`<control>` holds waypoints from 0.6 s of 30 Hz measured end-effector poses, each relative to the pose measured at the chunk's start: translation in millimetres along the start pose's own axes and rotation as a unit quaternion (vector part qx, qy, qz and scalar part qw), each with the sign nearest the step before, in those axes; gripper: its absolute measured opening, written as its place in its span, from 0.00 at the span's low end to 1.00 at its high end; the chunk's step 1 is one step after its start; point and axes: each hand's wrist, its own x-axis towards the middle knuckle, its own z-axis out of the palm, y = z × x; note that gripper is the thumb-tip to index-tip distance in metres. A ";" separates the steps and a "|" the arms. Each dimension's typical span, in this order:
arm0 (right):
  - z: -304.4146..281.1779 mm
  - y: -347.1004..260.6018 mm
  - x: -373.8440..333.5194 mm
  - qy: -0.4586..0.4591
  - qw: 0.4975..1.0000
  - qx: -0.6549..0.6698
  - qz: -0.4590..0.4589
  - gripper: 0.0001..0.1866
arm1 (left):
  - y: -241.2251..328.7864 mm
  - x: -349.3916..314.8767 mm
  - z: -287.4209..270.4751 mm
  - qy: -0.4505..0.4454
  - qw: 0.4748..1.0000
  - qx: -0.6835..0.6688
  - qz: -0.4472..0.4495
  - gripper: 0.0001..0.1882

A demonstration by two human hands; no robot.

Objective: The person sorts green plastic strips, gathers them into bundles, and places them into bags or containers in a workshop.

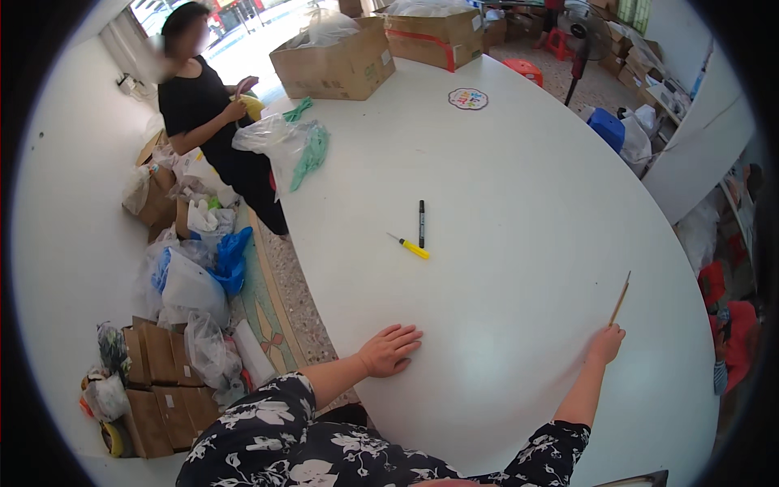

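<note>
My left hand (391,351) lies flat on the white table (503,325) near its left edge, fingers stretched out and holding nothing. At the right, my right hand (605,344) is closed round the lower end of a thin brown stick (621,300). Its dark, narrow far end points away from me; whether it is a pencil or a brush I cannot tell. Beyond my left hand, a black marker pen (421,221) lies on the tabletop. Touching or nearly touching its near end is a small yellow-handled tool (415,249) with a thin metal tip.
A cardboard box (333,69) and a second box (434,45) stand at the far end. Plastic bags (276,142) lie at the far left edge, beside a standing person (207,105). A colourful sticker (468,99) sits far off. Cartons (166,406) line the left wall.
</note>
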 end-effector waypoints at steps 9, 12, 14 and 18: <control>-7.0 -25.4 -4.6 -0.009 0.998 -0.026 0.052 0.12 | -5.3 -4.5 3.0 -0.013 1.000 -0.007 0.004 0.25; -5.0 -24.4 11.9 -0.064 0.993 -0.005 0.098 0.15 | -6.0 -5.1 3.4 -0.010 1.000 -0.010 0.003 0.25; 2.4 -13.2 23.2 -0.105 0.986 0.054 0.119 0.17 | -6.1 -4.4 4.0 0.005 1.000 -0.015 0.010 0.24; -8.2 -16.4 22.5 -0.163 0.979 0.067 0.101 0.19 | -5.8 -4.8 4.9 0.014 1.000 -0.025 0.009 0.24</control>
